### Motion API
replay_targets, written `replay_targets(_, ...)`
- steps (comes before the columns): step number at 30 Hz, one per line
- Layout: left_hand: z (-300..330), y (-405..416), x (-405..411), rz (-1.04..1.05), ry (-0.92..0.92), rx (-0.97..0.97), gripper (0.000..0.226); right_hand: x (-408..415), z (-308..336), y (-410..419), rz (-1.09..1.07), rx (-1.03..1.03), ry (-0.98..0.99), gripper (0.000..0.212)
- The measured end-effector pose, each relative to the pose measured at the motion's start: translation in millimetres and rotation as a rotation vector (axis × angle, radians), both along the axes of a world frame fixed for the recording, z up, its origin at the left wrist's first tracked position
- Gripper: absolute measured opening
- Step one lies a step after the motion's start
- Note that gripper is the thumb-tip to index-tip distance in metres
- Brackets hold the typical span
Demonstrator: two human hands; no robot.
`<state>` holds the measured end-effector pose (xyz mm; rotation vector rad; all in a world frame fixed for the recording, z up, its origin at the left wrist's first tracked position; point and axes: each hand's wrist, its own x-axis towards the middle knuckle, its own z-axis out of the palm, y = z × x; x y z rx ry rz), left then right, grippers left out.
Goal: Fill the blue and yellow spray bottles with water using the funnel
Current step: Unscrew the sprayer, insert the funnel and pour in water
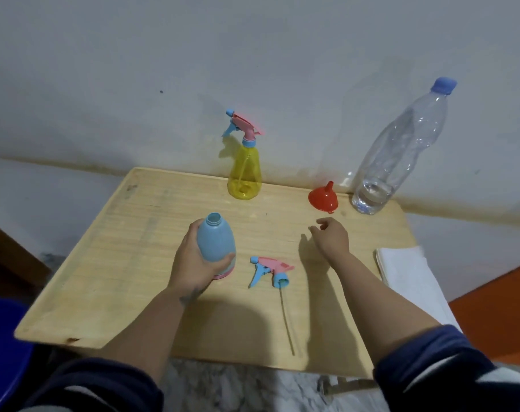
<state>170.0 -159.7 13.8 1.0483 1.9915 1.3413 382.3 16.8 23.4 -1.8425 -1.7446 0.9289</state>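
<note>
left hand (190,260) wraps uncapped blue spray bottle (216,243), frame centre | right hand (331,236) loosely curled, holds nothing, below red funnel (323,198) | trigger sprayer head (271,270) on table (128,263)

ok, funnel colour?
Red. The funnel sits wide end down by the water bottle; head view.

Pale wood tabletop (128,263), back edge against a white wall. 6 things on it. Yellow spray bottle (244,173) upright at the back, trigger head on. Red funnel (323,198) mouth-down, just left of a clear water bottle (401,150), blue-capped, upright at back right. Blue spray bottle (217,242) upright mid-table, neck open. Loose trigger head (272,270) on its side just right of it, dip tube toward the front edge. Folded white cloth (401,263) at right edge.
</note>
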Motion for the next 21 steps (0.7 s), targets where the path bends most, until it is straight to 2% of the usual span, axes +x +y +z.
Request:
replay_targets(5,-7.1,8.7,8.2,0.107,-0.003,-0.013,0.085,11.4,-8.5,51.3,0.02,0.094,-0.053,0.047)
replay_targets(8,-9.8,10.3,12.9,0.15,0.019,-0.022,0.085,15.3,-19.1,76.8,0.01,0.1,0.009,0.05)
replay_targets(14,-16.3,13.2,13.9,0.189,0.094,-0.035,0.088,14.3,-32.1,106.2,0.011,0.143,0.032,0.084)
replay_targets(21,-18.3,13.3,15.8,0.192,0.101,-0.033,0.087,11.8,-34.9,114.7,0.036,0.203,0.009,0.072)
